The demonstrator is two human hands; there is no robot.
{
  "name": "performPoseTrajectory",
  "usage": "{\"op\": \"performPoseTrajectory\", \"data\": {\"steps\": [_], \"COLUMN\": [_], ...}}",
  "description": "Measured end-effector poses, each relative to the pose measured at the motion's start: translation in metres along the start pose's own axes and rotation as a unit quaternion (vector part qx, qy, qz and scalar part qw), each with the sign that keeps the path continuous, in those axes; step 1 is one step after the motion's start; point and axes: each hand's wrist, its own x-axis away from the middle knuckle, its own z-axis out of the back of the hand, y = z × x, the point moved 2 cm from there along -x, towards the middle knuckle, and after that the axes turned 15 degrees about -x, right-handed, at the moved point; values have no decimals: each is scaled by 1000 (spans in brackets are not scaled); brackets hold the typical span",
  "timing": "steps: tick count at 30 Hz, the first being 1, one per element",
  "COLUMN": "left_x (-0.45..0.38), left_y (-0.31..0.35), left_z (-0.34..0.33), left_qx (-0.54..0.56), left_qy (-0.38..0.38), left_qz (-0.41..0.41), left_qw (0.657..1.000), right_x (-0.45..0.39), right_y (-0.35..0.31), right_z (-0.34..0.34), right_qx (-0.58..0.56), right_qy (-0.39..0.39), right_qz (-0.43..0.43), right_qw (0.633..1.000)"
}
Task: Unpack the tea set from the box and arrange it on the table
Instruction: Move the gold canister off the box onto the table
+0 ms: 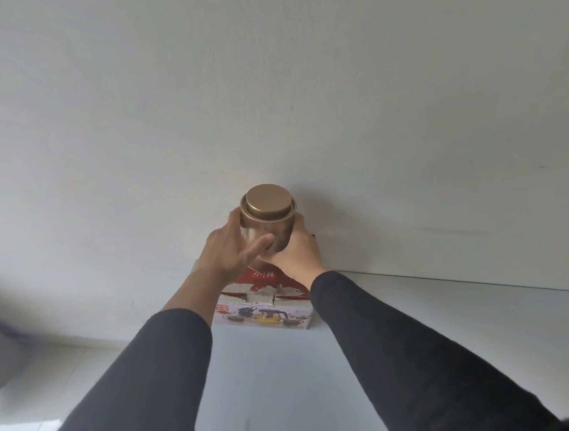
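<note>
A round metal tea canister (267, 220) with a gold lid is held up above the tea set box (264, 310). My left hand (229, 253) grips its left side with the thumb across the front. My right hand (296, 252) holds its right side and bottom. The box is cardboard, red and white on top, with a picture of a teapot and cups on its front. It stands on the white table (283, 378) against the wall. Its top flaps look parted; what is inside is hidden.
A plain white wall (271, 102) rises directly behind the box. The table edge runs down the left, with pale floor tiles (39, 389) beyond it. A blurred grey shape (2, 351) sits at the far left.
</note>
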Motion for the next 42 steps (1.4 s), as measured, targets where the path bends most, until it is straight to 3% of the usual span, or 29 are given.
{"op": "performPoseTrajectory", "data": {"steps": [6, 14, 29, 37, 42], "left_x": [-6, 5, 27, 28, 15], "left_y": [51, 170, 440, 515, 542], "left_z": [-6, -49, -205, -281, -317], "left_qx": [12, 21, 27, 138, 136], "left_qy": [-16, -72, -154, -271, -310], "left_qz": [-39, -98, -136, -61, -47], "left_qw": [999, 992, 978, 951, 940], "right_x": [25, 81, 152, 153, 143], "right_y": [-3, 22, 141, 202, 235], "right_z": [50, 169, 446, 526, 555], "right_qx": [7, 19, 16, 5, -19], "right_qy": [72, 151, 210, 209, 227], "right_qz": [14, -6, -66, -93, -112], "right_qw": [997, 988, 975, 973, 967]}}
